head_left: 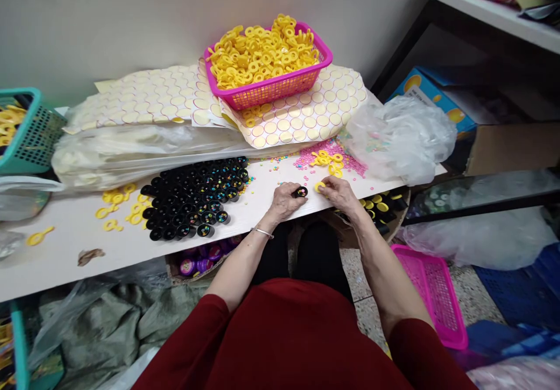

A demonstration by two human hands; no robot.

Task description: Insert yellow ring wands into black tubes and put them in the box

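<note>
My left hand point(286, 199) is closed round a small black tube point(300, 192) with coloured beads inside, at the white table's point(65, 244) front edge. My right hand point(339, 192) pinches a yellow ring cap point(319, 186) just right of that tube. A block of several black tubes point(195, 197) filled with beads stands to the left. Loose yellow caps point(329, 161) lie on a patch of pink beads point(352, 165) just beyond my hands.
A pink basket point(269, 90) heaped with yellow caps sits on sticker sheets point(144, 95) at the back. A teal basket point(28, 127) stands far left. Clear plastic bags point(400, 136) lie right. An empty pink basket point(437, 297) is on the floor; more yellow caps point(120, 206) are scattered left.
</note>
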